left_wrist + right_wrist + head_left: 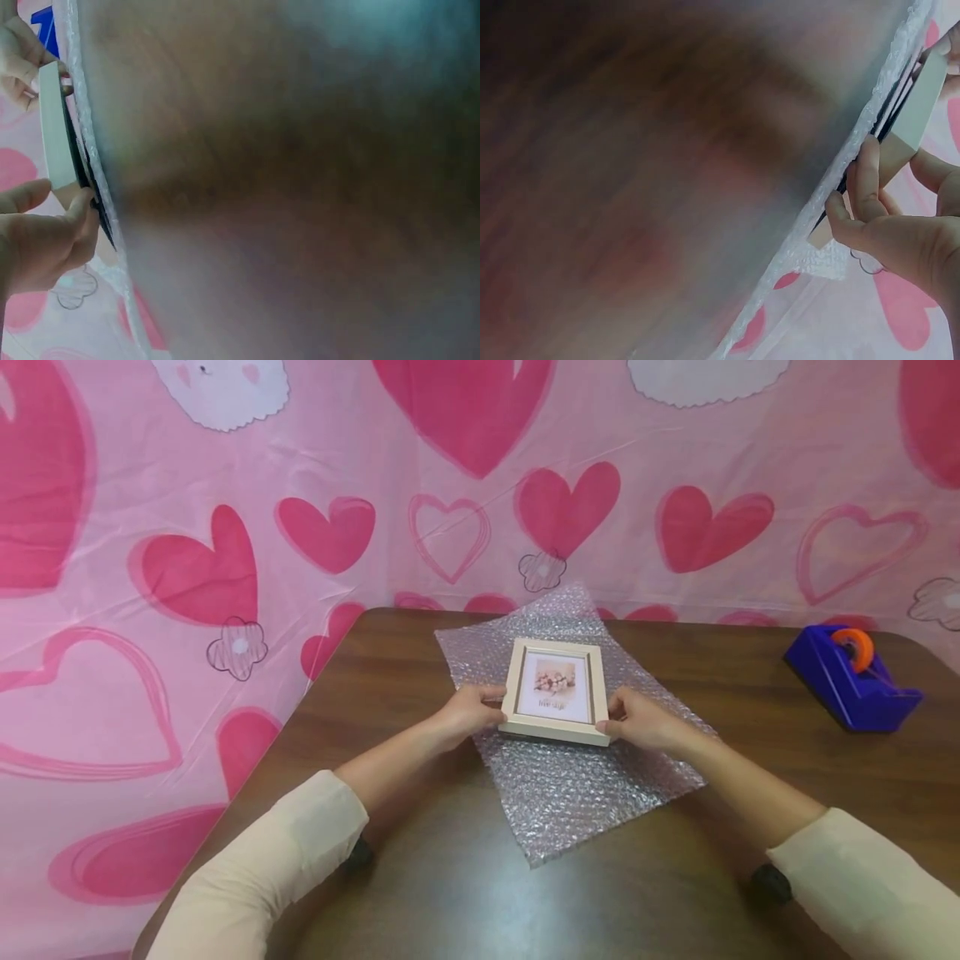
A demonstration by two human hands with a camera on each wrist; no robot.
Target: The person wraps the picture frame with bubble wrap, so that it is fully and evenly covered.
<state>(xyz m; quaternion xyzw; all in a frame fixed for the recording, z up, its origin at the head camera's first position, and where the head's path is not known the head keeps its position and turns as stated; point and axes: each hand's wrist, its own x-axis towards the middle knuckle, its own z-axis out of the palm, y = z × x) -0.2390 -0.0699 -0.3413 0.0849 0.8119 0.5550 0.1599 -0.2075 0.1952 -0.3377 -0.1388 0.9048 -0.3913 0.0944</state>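
A cream picture frame with a small flower print lies face up over a sheet of bubble wrap, turned at an angle on the table. My left hand grips the frame's left edge, thumb near the front corner. On the opposite edge my right hand holds the frame the same way. In the left wrist view, the left hand has its thumb on top and fingers beneath the frame. From the right wrist view, the right hand has fingers under the frame's dark back, close above the wrap.
A blue tape dispenser with an orange roll stands at the table's right. The brown wooden table reaches back to a pink cloth printed with hearts, which hangs behind and at the left.
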